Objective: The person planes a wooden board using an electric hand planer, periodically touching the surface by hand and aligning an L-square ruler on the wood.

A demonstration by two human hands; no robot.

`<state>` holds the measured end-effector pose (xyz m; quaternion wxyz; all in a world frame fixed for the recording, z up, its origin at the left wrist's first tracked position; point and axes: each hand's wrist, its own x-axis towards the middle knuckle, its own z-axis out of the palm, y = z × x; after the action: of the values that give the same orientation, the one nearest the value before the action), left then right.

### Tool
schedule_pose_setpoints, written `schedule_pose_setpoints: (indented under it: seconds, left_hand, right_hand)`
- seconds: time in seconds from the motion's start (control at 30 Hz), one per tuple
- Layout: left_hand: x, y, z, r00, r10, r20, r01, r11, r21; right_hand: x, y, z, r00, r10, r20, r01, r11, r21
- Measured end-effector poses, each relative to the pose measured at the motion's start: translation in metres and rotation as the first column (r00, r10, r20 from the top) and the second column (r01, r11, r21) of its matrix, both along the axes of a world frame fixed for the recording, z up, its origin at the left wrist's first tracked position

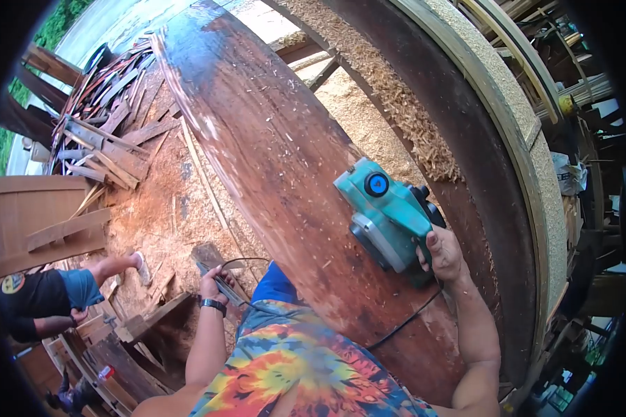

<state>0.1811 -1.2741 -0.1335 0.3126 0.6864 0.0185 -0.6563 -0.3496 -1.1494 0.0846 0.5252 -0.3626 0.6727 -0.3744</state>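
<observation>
My right hand (444,254) is wrapped round the rear handle of a teal electric planer (391,213), which has a round blue-centred knob on it. The planer rests on a wide reddish-brown wooden plank (271,132) scattered with shavings. A black cord (405,325) runs from near my right hand across the plank toward my body. Beside the plank, my left hand (216,285) is closed on a narrow flat grey object (229,292) whose kind I cannot make out. A dark cord (247,259) curves next to that hand.
Curled shavings (410,104) cover a dark beam right of the plank. Sawdust (153,215) and a scrap-wood pile (111,125) lie to the left. Another person (45,299) in a black shirt is at the lower left, near stacked boards (111,361).
</observation>
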Motion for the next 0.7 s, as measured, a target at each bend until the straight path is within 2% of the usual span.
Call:
schedule_pose_setpoints:
  seconds: [0.07,0.23,0.37,0.53,0.7]
  left_hand:
    - [0.011,-0.025,-0.019,0.997,-0.017,-0.082,0.017,1.0,0.003]
    - [0.012,-0.089,0.0,0.996,-0.064,-0.054,0.065,0.998,0.02]
    - [0.033,-0.116,-0.004,0.995,0.0,-0.104,-0.003,1.0,-0.022]
    - [0.059,-0.125,0.0,0.991,0.066,-0.117,-0.064,0.998,0.014]
    - [0.074,-0.118,0.005,0.982,0.144,-0.121,-0.15,0.988,-0.044]
  right_hand:
    - [0.012,-0.065,-0.001,1.0,-0.006,-0.007,0.006,1.0,-0.024]
    - [0.036,-0.239,-0.012,1.0,0.017,-0.018,-0.018,0.999,-0.049]
    - [0.057,-0.379,-0.016,0.998,0.035,-0.052,-0.039,0.997,-0.068]
    - [0.091,-0.536,-0.018,0.996,-0.05,-0.075,0.038,0.989,-0.146]
    - [0.104,-0.64,-0.033,0.995,-0.095,0.012,0.096,0.975,-0.202]
